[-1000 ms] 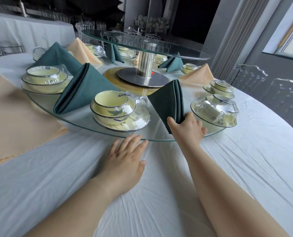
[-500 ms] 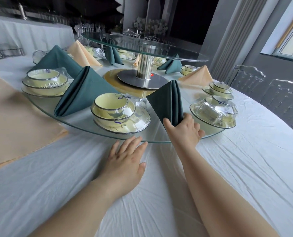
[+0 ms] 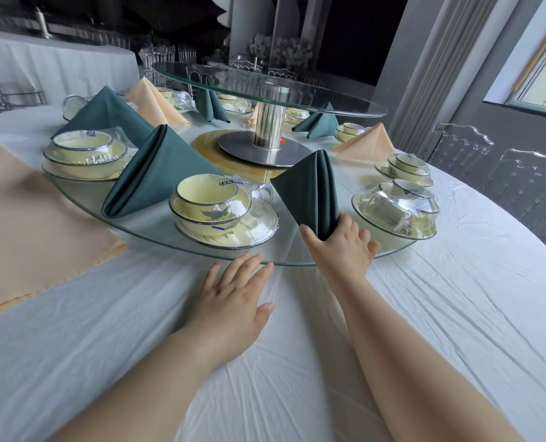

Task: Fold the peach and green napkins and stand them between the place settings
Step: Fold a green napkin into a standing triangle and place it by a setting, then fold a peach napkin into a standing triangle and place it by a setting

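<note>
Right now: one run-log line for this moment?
step: stand green napkin | right hand: pinches its lower corner, napkin upright on glass turntable between two settings | left hand: flat on tablecloth, fingertips at turntable rim

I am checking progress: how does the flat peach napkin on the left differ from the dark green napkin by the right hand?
The peach cloth napkin lies flat on the white tablecloth; the dark green folded napkin stands upright on the round glass turntable. No hand touches the peach cloth napkin; the right hand pinches the green one's lower corner. Both are plain cloth.
</note>
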Demonstrator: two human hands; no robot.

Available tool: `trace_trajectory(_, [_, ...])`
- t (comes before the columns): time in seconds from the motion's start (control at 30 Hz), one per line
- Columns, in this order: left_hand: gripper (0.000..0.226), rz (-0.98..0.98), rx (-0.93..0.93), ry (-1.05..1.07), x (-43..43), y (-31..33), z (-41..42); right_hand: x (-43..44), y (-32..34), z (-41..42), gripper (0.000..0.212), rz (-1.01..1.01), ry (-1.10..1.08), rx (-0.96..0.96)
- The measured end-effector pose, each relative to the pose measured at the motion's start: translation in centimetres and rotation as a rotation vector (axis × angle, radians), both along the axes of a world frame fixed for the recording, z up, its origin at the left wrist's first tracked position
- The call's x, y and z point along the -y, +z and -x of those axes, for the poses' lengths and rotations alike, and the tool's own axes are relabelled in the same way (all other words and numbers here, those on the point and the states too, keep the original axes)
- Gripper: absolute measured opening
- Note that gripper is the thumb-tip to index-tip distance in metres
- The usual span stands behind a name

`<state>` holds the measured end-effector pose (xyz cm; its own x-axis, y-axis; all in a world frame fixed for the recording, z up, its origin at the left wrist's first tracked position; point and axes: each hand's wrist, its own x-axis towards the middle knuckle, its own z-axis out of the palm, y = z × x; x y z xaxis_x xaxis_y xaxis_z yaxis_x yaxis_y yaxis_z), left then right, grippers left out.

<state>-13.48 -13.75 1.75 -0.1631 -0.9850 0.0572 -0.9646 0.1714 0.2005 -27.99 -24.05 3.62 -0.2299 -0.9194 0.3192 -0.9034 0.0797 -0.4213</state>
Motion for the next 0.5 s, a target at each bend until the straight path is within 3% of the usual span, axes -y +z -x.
trace_trajectory(0.13, [0.059,0.010,0.003,0.001,-0.1,0.0,0.0,-1.9,0.8,0.6,0.080,-0.033,0.051,-0.020])
trace_trajectory(0.33, [0.054,0.027,-0.059,-0.006,-0.6,0.4,-0.1,-8.2,0.4,2.2,0.062,-0.069,0.250,-0.114])
trace_trajectory(0.5, [0.048,0.078,-0.268,0.033,-2.3,1.4,0.4,-11.7,-1.8,2.6,0.046,-0.151,0.392,-0.149])
